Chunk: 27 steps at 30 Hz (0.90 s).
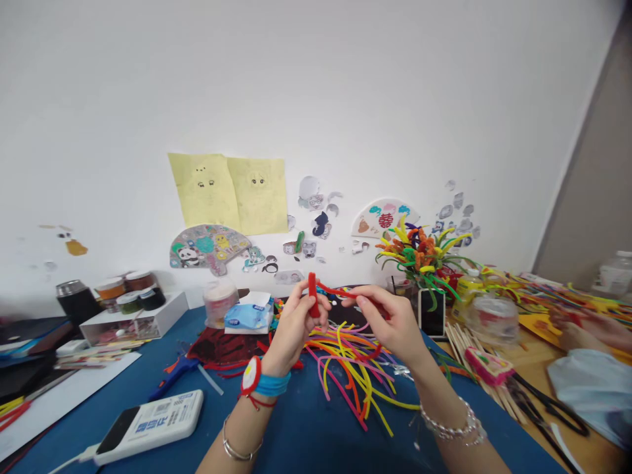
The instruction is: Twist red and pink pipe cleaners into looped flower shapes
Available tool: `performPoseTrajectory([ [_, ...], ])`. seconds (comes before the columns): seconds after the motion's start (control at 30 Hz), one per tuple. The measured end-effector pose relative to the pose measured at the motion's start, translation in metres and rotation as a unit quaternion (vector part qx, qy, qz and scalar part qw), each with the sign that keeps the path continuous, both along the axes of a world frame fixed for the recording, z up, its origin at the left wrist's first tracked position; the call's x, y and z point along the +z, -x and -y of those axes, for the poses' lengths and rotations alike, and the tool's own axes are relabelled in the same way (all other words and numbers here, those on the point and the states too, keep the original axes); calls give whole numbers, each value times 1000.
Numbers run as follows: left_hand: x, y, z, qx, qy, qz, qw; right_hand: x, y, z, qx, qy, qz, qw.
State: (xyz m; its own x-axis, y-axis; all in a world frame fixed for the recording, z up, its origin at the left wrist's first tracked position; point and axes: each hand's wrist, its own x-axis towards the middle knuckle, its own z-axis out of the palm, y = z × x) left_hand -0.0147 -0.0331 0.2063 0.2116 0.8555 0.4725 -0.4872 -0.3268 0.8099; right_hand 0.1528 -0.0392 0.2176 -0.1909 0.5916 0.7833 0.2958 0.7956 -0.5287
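Observation:
A red pipe cleaner (313, 294) is pinched between the thumb and fingers of my left hand (301, 309); part of it stands upright as a folded bundle. From there a single red strand (338, 290) runs across to my right hand (388, 320), whose thumb and fingers are closed on it. Both hands are raised above a pile of loose pipe cleaners (368, 382) in yellow, orange, pink and purple. The tail of the red strand past my right fingers is partly hidden.
On the left lie a white power bank (170, 424) and a blue glue gun (172, 376). A tissue pack (249, 313) stands at the back. To the right are a pipe-cleaner bouquet (424, 253), wooden sticks (486, 368), black scissors (548, 408) and another person's hand (587, 332).

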Motion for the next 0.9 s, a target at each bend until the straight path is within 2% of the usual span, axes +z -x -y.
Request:
performPoseTrajectory([
  [0.13, 0, 4, 1, -50, 37, 60, 996, 0, 0, 0, -1, -8, 17, 1000],
  [0.3, 1, 4, 2, -40, 39, 40, 998, -1, 4, 0, -6, -23, 14, 1000],
  [0.47, -5, 0, -1, -41, 25, 18, 999, -4, 7, 1, 21, 21, -8, 1000],
  [0.67, -8, 2, -4, -72, 66, 2, 995, -5, 7, -1, 56, 59, -3, 997],
  [0.9, -1, 6, -1, 44, 17, -90, 995, -5, 12, -4, 26, 69, -25, 997],
])
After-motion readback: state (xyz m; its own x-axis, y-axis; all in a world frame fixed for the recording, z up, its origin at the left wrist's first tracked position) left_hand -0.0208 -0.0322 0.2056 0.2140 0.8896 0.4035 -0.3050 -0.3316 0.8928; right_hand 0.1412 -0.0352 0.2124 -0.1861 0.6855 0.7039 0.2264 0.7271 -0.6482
